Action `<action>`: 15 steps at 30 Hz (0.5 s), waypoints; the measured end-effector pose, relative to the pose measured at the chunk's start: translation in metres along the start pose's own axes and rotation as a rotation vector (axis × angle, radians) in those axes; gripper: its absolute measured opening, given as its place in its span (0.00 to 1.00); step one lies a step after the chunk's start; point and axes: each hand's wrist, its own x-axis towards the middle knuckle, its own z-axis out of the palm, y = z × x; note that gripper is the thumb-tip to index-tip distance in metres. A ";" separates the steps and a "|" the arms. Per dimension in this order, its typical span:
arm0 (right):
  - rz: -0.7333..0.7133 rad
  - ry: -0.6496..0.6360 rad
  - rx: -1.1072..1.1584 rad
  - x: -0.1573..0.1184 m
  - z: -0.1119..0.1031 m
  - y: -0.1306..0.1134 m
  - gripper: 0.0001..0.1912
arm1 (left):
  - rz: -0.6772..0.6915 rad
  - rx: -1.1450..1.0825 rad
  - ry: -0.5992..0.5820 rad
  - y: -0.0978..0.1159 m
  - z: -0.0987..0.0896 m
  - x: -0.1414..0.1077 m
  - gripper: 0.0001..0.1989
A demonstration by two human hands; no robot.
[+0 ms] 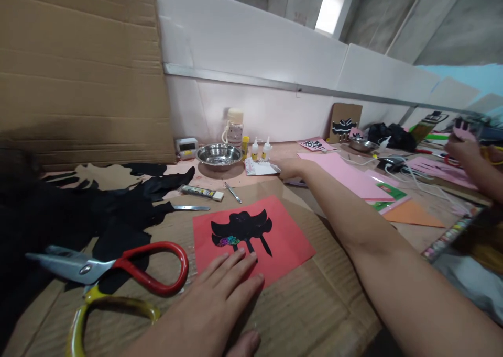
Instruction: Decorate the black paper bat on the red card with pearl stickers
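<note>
Nearest, at about six o'clock, the left hand [220, 294] lies flat with its fingers [236, 265] spread apart, pinning the near edge of a red paper sheet [291, 242] to the corrugated cardboard mat [310, 304] that covers the bench. Glued on that sheet is a black cut-out paper lotus shape [245, 229]; only a small patch at its lower left carries multicoloured glitter [229, 240], so the decorating looks barely begun, with most of the black left plain. At eight o'clock lie red-handled steel scissors [118, 265] over a yellow-handled pair [102, 315], beside a heap of black paper offcuts [118, 210]. Farther out, at one o'clock, the right hand [293, 167] stretches across the bench to a small white patterned packet [259, 167]; its fingers are loosely together on it, though I cannot tell whether they grip. Beyond, at twelve o'clock, stand a shallow steel bowl [219, 154] and two little white glue bottles [261, 150]. At three o'clock another person's hand [466, 150] works over pink paper.
</note>
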 end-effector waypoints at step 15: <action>0.060 0.049 -0.016 -0.034 -0.050 -0.024 0.17 | 0.010 0.100 -0.065 0.004 -0.006 0.005 0.27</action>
